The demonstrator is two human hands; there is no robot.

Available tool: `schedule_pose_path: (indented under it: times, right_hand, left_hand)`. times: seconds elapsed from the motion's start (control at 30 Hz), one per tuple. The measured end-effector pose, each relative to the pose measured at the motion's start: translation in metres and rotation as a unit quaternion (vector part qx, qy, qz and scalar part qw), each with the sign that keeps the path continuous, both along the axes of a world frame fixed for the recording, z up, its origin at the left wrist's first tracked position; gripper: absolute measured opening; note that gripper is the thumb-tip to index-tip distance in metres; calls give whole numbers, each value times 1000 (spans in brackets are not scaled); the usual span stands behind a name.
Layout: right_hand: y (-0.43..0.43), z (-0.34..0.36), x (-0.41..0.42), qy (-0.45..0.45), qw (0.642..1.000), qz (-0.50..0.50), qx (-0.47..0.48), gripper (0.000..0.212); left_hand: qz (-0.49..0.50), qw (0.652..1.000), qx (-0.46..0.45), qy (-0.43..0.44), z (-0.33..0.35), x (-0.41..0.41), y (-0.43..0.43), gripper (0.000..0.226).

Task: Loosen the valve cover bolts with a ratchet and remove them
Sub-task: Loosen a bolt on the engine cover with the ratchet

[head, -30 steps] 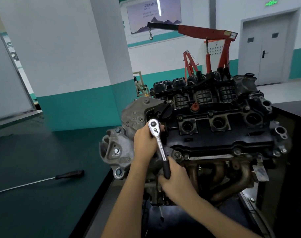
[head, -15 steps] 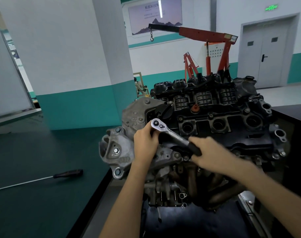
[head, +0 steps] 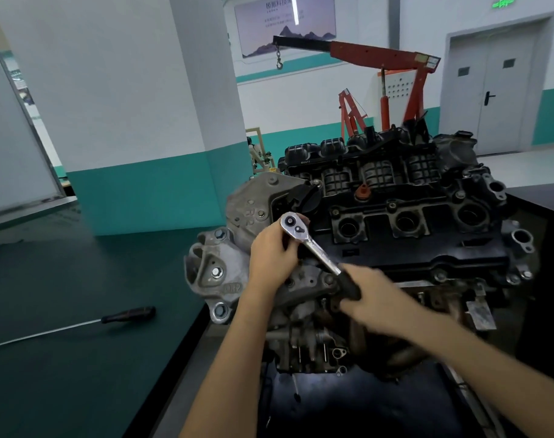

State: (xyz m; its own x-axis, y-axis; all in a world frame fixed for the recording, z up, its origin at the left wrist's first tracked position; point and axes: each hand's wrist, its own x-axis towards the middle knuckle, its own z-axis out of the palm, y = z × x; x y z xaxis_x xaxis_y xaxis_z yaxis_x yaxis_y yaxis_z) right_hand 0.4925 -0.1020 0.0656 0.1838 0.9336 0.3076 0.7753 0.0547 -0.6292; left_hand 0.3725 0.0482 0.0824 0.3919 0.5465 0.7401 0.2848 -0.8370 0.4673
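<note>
Now ratchet (head: 315,249) sits at edge of valve cover (head: 421,248).

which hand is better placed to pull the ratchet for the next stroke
Right. The right hand grips the black handle end of the ratchet, far from the head, so it likely has the leverage. The left hand holds the head, steadying it at a corner of the valve cover.

Seen from the head of the ratchet (head: 313,248), the valve cover (head: 427,248) runs low toward 3 o'clock, with hand room above it. The intake manifold (head: 364,172) walls off 12 o'clock. The aluminium mount bracket (head: 212,267) crowds 8 o'clock. Farther out that way the green bench (head: 63,374) lies open around one long screwdriver (head: 127,315).
</note>
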Motion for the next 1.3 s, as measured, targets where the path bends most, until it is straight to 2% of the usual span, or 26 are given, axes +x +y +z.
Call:
schedule_pose_path:
  times: [0.07,0.13,0.2,0.27,0.37,0.5,0.57,0.63,0.73,0.83,0.93,1.0,1.07,1.1,1.2,1.3]
  right_hand:
    - [-3,26,31,-124,991,-30,-31,28]
    - [-2,48,46,-247,966,-70,-31,28]
    - [-1,52,47,-278,956,-89,-15,27]
    - [-2,37,36,-230,968,-103,-9,25]
    - [-1,-5,-1,-29,998,-54,15,20]
    - [16,-42,-60,176,981,-31,68,21]
    - [21,-48,-75,209,974,-30,86,22]
    - [20,-45,-69,197,977,-24,77,24]
    - [9,-25,-31,88,996,6,34,25]
    - [2,15,22,-94,996,-7,-4,29]
    - [6,58,56,-310,948,-68,-24,28]
    - [9,69,60,-354,932,-82,-8,28]
    - [8,56,52,-335,937,-102,0,24]
    - [5,43,43,-297,949,-105,4,21]
    - [0,-5,-1,-45,998,-47,15,21]
    - [13,-37,-55,134,988,-38,64,23]
  left_hand:
    - [28,999,18,8,0,1,-1,12]
    - [59,998,26,-8,-1,3,-4,9]
    - [92,995,17,-18,-3,5,-6,10]
    - [107,994,6,-21,-4,7,-5,11]
    - [125,992,9,-10,-6,9,-2,11]
    - [119,992,9,-25,-5,9,-1,14]
    - [109,993,10,-40,-7,8,-1,18]
    - [92,994,6,-50,-8,6,-1,19]
    - [62,997,5,-49,-7,5,0,2]
    - [46,998,31,-27,-4,4,-1,17]
    - [63,997,40,-25,-4,4,-3,13]
    - [77,996,29,-32,-6,4,-4,13]
    - [96,995,10,-38,-6,5,-4,13]
    - [103,994,6,-36,-5,6,-3,13]
    - [113,993,4,-23,-5,9,0,11]
    - [105,994,-18,-24,-6,10,2,13]
